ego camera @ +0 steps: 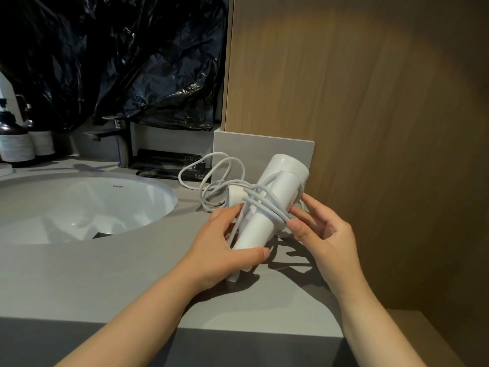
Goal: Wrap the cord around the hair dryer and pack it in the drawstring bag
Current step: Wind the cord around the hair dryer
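While the left hand (219, 250) curls fingers and thumb round the lower end of the white hair dryer (280, 192), the right hand (325, 234) pinches the cord (264, 207) against the dryer's body between thumb and bent fingers. Held just above the counter (105, 274), right of the sink (79, 207), the dryer carries several turns of cord. Loose loops trail behind it toward the sink's far right rim.

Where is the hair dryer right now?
Head view, just right of centre: the left hand and right hand hold the hair dryer at the grey counter, right of the sink.
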A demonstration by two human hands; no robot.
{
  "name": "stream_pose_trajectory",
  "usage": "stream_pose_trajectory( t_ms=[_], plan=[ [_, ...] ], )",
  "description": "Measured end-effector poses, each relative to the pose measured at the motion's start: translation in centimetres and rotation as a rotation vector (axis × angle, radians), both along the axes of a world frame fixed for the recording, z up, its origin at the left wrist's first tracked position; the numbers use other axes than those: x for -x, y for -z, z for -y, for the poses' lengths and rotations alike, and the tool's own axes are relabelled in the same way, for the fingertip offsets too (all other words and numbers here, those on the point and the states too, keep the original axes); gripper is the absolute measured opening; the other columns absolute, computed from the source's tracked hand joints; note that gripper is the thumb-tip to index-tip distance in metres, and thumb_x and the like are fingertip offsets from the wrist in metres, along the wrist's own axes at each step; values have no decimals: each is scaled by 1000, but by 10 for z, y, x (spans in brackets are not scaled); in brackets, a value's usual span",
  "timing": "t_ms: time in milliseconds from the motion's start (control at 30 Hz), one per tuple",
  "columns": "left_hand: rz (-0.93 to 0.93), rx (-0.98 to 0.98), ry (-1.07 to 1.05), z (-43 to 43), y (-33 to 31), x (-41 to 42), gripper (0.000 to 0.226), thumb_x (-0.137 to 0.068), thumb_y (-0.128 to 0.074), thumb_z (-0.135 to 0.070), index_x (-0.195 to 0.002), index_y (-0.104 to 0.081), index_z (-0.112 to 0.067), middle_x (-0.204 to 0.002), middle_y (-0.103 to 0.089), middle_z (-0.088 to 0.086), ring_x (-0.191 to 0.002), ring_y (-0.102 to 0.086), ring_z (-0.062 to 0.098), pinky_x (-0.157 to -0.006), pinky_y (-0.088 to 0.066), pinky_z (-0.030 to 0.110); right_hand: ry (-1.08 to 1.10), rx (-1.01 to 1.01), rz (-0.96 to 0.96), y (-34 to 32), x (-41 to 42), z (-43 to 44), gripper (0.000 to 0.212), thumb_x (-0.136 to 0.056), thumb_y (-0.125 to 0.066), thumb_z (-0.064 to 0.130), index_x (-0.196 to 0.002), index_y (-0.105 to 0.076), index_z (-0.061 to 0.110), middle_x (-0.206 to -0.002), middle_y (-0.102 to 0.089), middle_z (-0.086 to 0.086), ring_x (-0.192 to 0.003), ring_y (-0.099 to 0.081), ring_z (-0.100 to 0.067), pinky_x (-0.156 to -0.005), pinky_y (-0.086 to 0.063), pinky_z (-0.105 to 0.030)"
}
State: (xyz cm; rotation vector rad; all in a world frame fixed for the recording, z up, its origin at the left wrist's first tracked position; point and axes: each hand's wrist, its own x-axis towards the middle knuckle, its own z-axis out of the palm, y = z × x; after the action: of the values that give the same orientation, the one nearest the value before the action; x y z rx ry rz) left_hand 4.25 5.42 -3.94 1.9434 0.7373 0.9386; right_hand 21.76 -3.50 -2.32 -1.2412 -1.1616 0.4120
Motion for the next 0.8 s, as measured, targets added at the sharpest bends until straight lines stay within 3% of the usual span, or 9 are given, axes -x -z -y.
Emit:
stream_pose_trajectory(
  t_ms=[100, 167, 267, 433, 500, 600, 700, 800],
  plan=[
    [179, 98, 59, -2, -4, 1, 77, -47, -75, -47, -119, -65, -21, -104, -68, -7, -89, -66, 9, -68, -53, 22, 14, -20, 13, 1, -2, 1, 66, -61, -73, 48, -124, -56, 39, -114, -67, 23, -106, -63, 6, -74, -54, -14],
    [275, 151, 126, -3, -7, 2, 62, -52, -72, -42, -105, -69, -10, -87, -67, 1, -75, -61, 13, -59, -45, 19, 22, -32, 21, 0, -2, 1, 62, -65, -73, 42, -124, -57, 36, -111, -67, 24, -104, -63, 6, -76, -54, -13],
    [370, 204, 192, -3, -8, 2, 61, -59, -69, -39, -95, -59, 8, -78, -51, 14, -69, -47, 23, -57, -37, 27, 56, -34, 50, -1, -1, 0, 52, -68, -71, 38, -118, -57, 41, -107, -67, 25, -100, -63, 10, -77, -51, -8],
    [360, 171, 219, -2, -8, 3, 57, -60, -67, -40, -91, -57, 7, -78, -50, 13, -73, -47, 24, -64, -37, 34, 91, -17, 15, -2, -3, -3, 47, -70, -69, 38, -116, -58, 39, -99, -67, 27, -93, -63, 12, -67, -48, -2],
    [338, 152, 217, -1, -7, 3, 60, -61, -66, -41, -92, -56, 10, -77, -50, 13, -73, -48, 24, -66, -35, 37, 92, 7, 2, -2, -5, -4, 47, -71, -67, 40, -116, -55, 40, -100, -65, 26, -91, -65, 6, -66, -51, -6],
    [329, 155, 237, 1, -8, 3, 64, -61, -66, -42, -97, -57, 11, -81, -51, 19, -76, -50, 26, -69, -38, 40, 57, 62, -1, -1, -5, -4, 56, -68, -59, 52, -122, -53, 39, -113, -61, 23, -100, -61, -1, -81, -54, -20],
    [320, 155, 243, 2, -9, 4, 70, -61, -65, -42, -101, -54, 14, -84, -50, 26, -78, -49, 28, -70, -37, 39, -12, 72, -1, -1, -2, -2, 44, -74, -56, 49, -117, -56, 42, -106, -65, 29, -99, -64, 1, -68, -54, -12],
    [299, 161, 246, 1, -8, 4, 72, -62, -64, -43, -98, -50, 18, -82, -48, 17, -76, -46, 26, -68, -34, 37, -24, 39, -14, -4, -1, -1, 34, -74, -58, 43, -108, -59, 42, -97, -68, 30, -96, -64, 7, -64, -52, -10]
  ],
)
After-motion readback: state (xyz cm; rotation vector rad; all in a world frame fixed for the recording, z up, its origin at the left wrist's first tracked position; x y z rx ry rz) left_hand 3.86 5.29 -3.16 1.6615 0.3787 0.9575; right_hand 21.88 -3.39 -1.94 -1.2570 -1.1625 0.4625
